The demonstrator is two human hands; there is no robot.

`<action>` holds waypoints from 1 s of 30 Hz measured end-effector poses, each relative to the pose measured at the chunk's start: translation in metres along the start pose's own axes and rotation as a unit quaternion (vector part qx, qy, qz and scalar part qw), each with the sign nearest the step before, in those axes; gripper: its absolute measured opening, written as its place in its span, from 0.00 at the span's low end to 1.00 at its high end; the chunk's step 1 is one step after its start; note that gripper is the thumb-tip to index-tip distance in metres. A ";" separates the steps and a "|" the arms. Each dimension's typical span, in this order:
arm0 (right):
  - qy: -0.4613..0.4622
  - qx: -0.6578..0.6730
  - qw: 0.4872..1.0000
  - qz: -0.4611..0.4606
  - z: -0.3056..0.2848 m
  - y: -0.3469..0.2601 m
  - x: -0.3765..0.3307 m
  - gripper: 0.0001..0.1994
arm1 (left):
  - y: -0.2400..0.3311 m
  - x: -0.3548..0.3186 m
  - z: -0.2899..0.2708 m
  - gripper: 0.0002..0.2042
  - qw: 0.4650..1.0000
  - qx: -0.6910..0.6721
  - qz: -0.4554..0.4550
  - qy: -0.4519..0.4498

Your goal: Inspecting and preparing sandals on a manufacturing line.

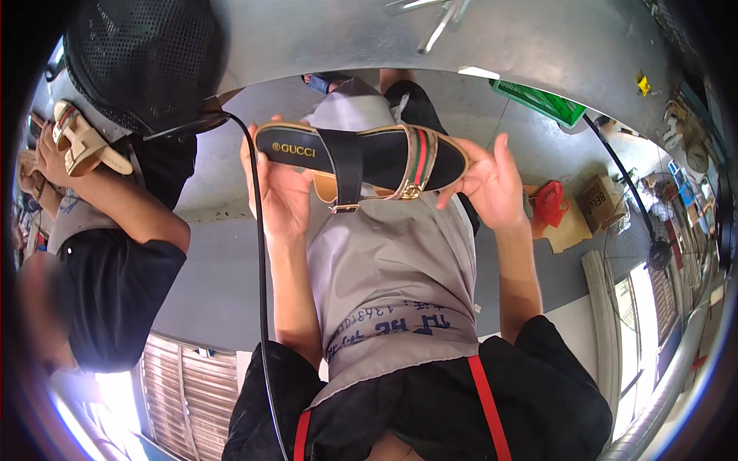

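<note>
A black-soled sandal (382,157) with tan edging lies sideways between my two hands, its footbed facing up. It has a black strap with a buckle and a patterned strap with a green and red stripe and a gold ornament. My left hand (283,201) is closed on the heel end, and the thumb rests at the rim. At the toe end my right hand (494,188) grips the edge, its thumb raised away from the sole. Part of the fingers of both hands is hidden by the sandal.
A metal table (323,38) curves across the top, with a black mesh-covered object (146,61) at its left. A black cable (263,307) hangs beside my left arm. On the left a co-worker holds a beige sandal (86,150). A green crate (538,102) and cardboard box (601,201) are right.
</note>
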State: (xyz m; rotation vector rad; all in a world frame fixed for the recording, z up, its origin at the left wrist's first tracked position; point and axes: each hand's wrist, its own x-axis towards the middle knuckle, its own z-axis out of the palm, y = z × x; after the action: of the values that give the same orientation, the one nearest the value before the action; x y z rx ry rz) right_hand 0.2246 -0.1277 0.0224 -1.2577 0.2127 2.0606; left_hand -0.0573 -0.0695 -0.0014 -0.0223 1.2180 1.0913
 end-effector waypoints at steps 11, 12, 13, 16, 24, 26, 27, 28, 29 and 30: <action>0.074 -0.135 0.984 -0.089 0.048 -0.016 0.012 0.38 | 0.010 -0.030 -0.035 0.06 0.994 0.069 -0.073 -0.040; 0.029 -0.097 0.993 -0.067 0.049 -0.019 0.014 0.39 | 0.013 -0.035 -0.029 0.06 0.988 0.107 -0.099 -0.048; -0.018 -0.060 0.997 -0.044 0.051 -0.020 0.017 0.41 | 0.015 -0.040 -0.026 0.07 0.980 0.146 -0.123 -0.054; 0.006 -0.002 0.999 -0.036 0.071 -0.018 0.033 0.38 | 0.017 -0.061 -0.038 0.24 0.970 0.062 -0.229 -0.045; -0.125 0.163 0.977 -0.056 0.110 -0.054 0.040 0.38 | 0.004 -0.094 -0.033 0.44 0.939 0.102 -0.325 -0.049; -0.143 0.155 0.977 -0.038 0.118 -0.063 0.038 0.40 | 0.012 -0.096 -0.022 0.45 0.912 -0.029 -0.388 -0.132; -0.148 0.153 0.976 -0.040 0.120 -0.065 0.039 0.40 | 0.015 -0.095 -0.018 0.45 0.913 -0.028 -0.384 -0.134; -0.158 0.130 0.978 -0.048 0.122 -0.067 0.040 0.40 | 0.018 -0.094 -0.015 0.46 0.912 0.000 -0.388 -0.135; -0.166 0.106 0.979 -0.057 0.122 -0.069 0.041 0.41 | 0.018 -0.092 -0.012 0.47 0.909 0.026 -0.392 -0.138; -0.151 0.101 0.982 -0.047 0.123 -0.071 0.041 0.41 | 0.017 -0.091 -0.005 0.48 0.916 -0.010 -0.387 -0.104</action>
State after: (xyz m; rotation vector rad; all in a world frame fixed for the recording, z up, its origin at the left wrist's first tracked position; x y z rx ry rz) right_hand 0.1708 0.0025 0.0667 -0.8078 0.2114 2.0597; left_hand -0.0665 -0.1233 0.0736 -0.3669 0.8739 0.3938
